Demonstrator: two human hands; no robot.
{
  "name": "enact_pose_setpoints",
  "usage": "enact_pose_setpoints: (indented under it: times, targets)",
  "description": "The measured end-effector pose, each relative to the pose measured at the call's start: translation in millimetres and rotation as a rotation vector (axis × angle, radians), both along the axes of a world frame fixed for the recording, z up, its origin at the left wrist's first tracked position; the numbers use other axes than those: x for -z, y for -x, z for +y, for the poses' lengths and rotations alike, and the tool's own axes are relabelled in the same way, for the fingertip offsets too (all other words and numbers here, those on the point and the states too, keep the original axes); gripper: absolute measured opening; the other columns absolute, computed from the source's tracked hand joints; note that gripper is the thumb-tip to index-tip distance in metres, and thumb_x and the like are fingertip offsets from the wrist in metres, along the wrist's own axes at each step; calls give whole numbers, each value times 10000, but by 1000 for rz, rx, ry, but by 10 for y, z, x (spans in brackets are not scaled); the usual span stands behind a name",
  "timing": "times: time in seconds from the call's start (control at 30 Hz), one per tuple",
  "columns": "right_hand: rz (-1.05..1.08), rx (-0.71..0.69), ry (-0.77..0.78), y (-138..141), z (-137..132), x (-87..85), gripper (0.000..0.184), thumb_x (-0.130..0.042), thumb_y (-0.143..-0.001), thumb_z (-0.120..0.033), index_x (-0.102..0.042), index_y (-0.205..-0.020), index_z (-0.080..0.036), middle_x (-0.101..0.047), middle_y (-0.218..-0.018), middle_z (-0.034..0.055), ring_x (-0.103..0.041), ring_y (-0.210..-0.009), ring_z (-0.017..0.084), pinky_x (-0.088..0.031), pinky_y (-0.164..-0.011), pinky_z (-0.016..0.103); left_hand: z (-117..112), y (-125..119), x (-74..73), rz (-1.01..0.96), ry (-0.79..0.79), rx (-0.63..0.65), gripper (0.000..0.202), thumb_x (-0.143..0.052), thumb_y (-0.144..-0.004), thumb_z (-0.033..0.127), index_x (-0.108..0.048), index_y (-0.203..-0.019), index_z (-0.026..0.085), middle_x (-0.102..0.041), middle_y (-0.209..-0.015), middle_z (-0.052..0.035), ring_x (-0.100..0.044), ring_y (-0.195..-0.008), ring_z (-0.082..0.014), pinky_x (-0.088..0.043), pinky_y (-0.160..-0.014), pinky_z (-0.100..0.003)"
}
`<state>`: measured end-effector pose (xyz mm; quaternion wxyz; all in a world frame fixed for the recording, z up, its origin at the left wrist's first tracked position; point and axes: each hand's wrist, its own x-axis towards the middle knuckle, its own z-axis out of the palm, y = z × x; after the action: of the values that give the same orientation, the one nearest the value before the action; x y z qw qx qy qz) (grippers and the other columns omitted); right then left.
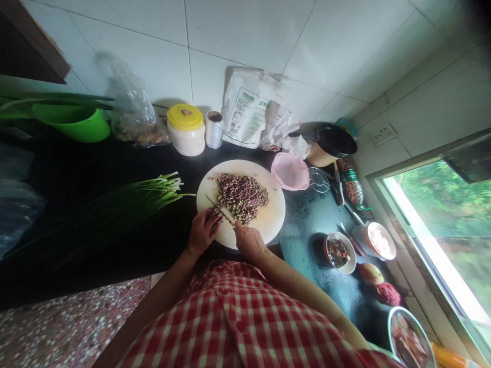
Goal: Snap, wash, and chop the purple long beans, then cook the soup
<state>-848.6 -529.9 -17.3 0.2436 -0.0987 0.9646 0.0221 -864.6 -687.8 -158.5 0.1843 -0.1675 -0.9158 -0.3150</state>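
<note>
A round white cutting board [268, 225] lies on the dark counter with a heap of chopped purple-green pieces [241, 197] on it. My right hand [248, 241] is closed round the handle of a knife [219, 209] whose blade lies at the near left edge of the heap. My left hand [204, 230] rests on the board's left rim, fingers curled over a small bunch of stalks right beside the blade. A bundle of green onions [126, 202] lies on the counter to the left of the board.
Along the wall stand a green bowl [74, 122], a plastic bag [132, 115], a yellow-lidded jar [186, 129], a white sack [253, 115] and a dark pan [333, 140]. A pink strainer [289, 171], small bowls [339, 252] and a plate [410, 337] sit to the right.
</note>
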Motion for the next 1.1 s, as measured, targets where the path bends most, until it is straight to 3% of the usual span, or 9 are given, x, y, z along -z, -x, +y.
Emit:
enact_pose_setpoints:
  times: [0.17,0.43,0.7,0.9,1.1]
  targets:
    - [-20,-19,-38,57,-114,9,173,-311,-920,-193,-402,-1066,-190,-659,-834,81,-655,-774,200,-465,-640,276,-2,7,-15,-19,-36,34,246,-466,-859,313,-596,-1042,213,-558,-1158,-96,-480,-1124,-237,-399,-950,-435]
    - [-91,-7,-34,230,-276,-55,208,-365,-864,-114,-420,-1061,-146,-660,-851,121,-657,-825,219,-479,-669,290,30,-10,15,44,-118,12,254,-468,-869,248,-582,-1090,200,-584,-1154,-83,-455,-1180,-207,-403,-976,-380]
    - [-34,-2,-16,313,-313,191,287,-353,-846,-90,-396,-1123,-147,-658,-856,102,-649,-819,208,-457,-665,276,49,-18,45,11,-61,-26,249,-469,-869,275,-596,-1067,196,-580,-1148,-75,-478,-1135,-212,-402,-962,-366]
    - [-10,18,-14,243,-118,29,251,-263,-910,-162,-392,-1125,-162,-650,-847,101,-640,-786,216,-437,-639,289,14,23,0,67,12,-7,259,-486,-854,290,-588,-1073,193,-569,-1115,-98,-501,-1074,-228,-422,-924,-374]
    - [-60,30,-48,59,-164,-28,217,-309,-905,-201,-395,-1103,-186,-653,-828,90,-646,-786,226,-444,-641,297,-25,26,54,135,-29,19,308,-495,-845,277,-548,-1118,145,-553,-1146,-145,-488,-1111,-242,-429,-933,-385]
